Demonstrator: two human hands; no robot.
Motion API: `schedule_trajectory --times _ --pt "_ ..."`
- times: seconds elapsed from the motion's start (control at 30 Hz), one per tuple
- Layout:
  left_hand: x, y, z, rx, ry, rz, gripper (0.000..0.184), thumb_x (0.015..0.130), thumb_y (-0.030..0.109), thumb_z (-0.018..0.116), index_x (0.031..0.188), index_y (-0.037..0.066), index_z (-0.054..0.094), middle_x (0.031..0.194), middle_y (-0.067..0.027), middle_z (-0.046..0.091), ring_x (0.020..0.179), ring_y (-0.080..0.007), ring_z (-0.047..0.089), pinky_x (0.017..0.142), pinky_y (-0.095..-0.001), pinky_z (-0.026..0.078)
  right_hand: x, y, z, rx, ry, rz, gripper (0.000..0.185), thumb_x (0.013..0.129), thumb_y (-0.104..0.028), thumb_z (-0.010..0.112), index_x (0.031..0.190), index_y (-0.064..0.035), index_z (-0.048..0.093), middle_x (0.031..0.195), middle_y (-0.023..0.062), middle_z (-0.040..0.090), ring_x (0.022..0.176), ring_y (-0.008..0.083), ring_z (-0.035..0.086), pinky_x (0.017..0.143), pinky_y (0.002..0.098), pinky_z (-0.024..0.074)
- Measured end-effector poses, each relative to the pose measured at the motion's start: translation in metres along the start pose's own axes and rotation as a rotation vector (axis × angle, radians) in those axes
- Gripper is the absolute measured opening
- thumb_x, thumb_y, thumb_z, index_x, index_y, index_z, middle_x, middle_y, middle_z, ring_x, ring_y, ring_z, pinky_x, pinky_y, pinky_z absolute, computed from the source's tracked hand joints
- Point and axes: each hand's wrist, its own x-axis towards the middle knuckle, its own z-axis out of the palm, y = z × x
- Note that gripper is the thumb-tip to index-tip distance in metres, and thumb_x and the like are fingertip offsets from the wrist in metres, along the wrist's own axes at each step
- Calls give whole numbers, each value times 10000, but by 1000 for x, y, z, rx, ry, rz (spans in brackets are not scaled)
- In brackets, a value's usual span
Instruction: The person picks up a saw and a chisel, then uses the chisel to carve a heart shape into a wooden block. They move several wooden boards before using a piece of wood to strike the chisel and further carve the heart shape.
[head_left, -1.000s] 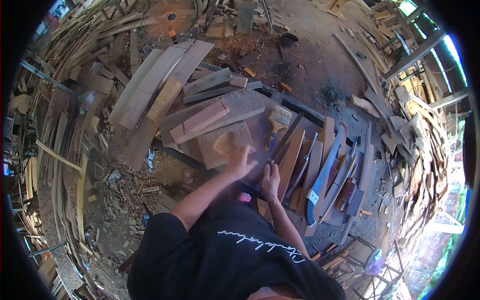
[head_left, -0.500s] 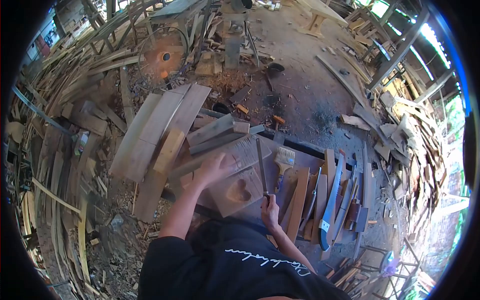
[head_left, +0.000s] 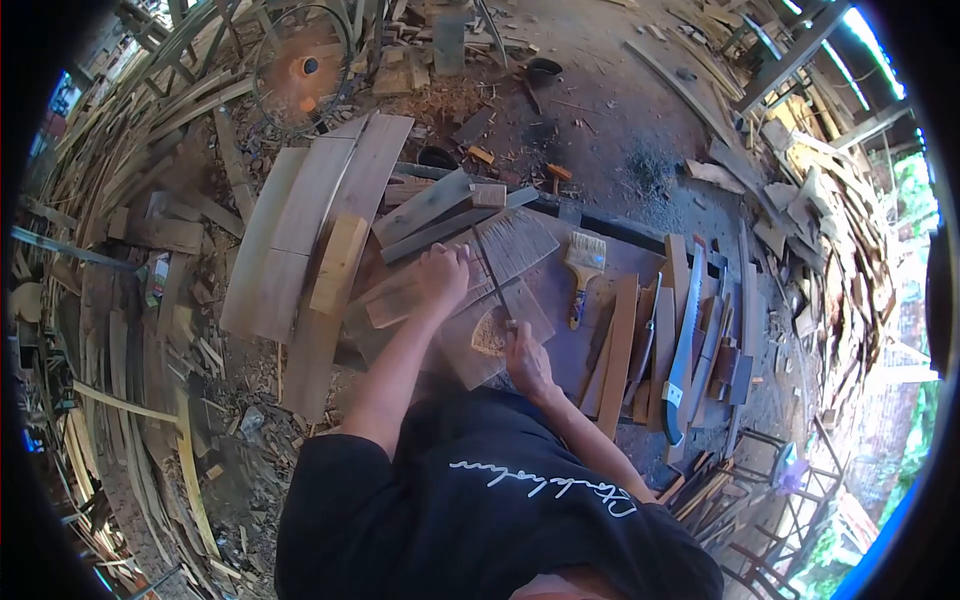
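Note:
My right hand (head_left: 528, 362) is closed around the handle of a long, thin metal file (head_left: 490, 262), which lies slantwise across a grooved wooden piece (head_left: 518, 245). With fingers curled, my left hand (head_left: 445, 275) grips that wooden piece near its middle. Underneath is a flat wooden board (head_left: 462, 362) with a carved hollow (head_left: 489, 333), now partly covered by the file and my right hand. A paintbrush (head_left: 584, 262) lies to the right of the file on the bench. The undersides of both hands are hidden.
A handsaw (head_left: 684, 345) lies on the right among wooden strips (head_left: 612, 350) and other tools. Wide planks (head_left: 310, 220) and a pale block (head_left: 340, 265) are on the left. Beyond the bench stands a round fan (head_left: 303, 70). Wood scraps cover the floor.
The view has tilted down and shifted. My left hand has closed on the grooved wooden piece. The file has swung from beside the piece to lying across it.

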Motion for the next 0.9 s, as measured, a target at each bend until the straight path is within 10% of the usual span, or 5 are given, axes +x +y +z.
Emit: schedule_trajectory --times 0.9 --pt "4 12 37 168 181 -174 308 912 304 496 810 90 694 928 -120 685 981 -304 600 871 -497 402 30 -20 9 -183 -40 44 170 972 -206 436 997 -38 429 778 264 643 751 465 638 679 559 495"
